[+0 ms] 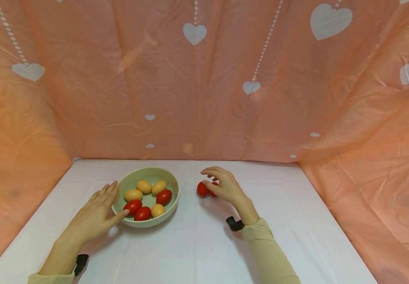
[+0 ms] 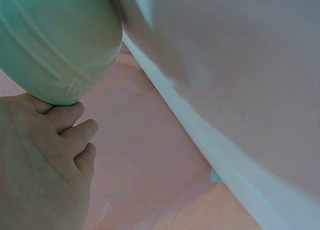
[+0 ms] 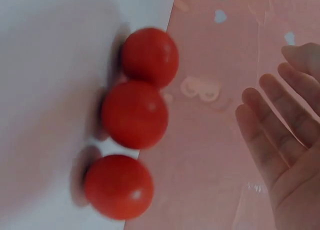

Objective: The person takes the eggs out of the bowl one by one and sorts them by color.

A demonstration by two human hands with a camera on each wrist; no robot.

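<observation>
A pale green bowl (image 1: 144,224) stands left of the middle in the head view, with yellow and red egg-shaped pieces in it. My left hand (image 1: 96,213) rests against the bowl's left side, fingers fairly straight and thumb at the near rim. To the right, my right hand (image 1: 227,187) hovers over smooth red egg-shaped pieces (image 1: 202,189), partly hiding them. Three of these red pieces (image 3: 135,114) show in the right wrist view, apart from the hand, whose fingers are extended and hold nothing. In the left wrist view, the left fingers touch the bowl's outer wall (image 2: 65,50).
A white cloth (image 1: 176,256) covers the table. Orange-pink curtains (image 1: 176,79) with white hearts hang behind and at both sides. Each wrist carries a small black device (image 1: 234,224).
</observation>
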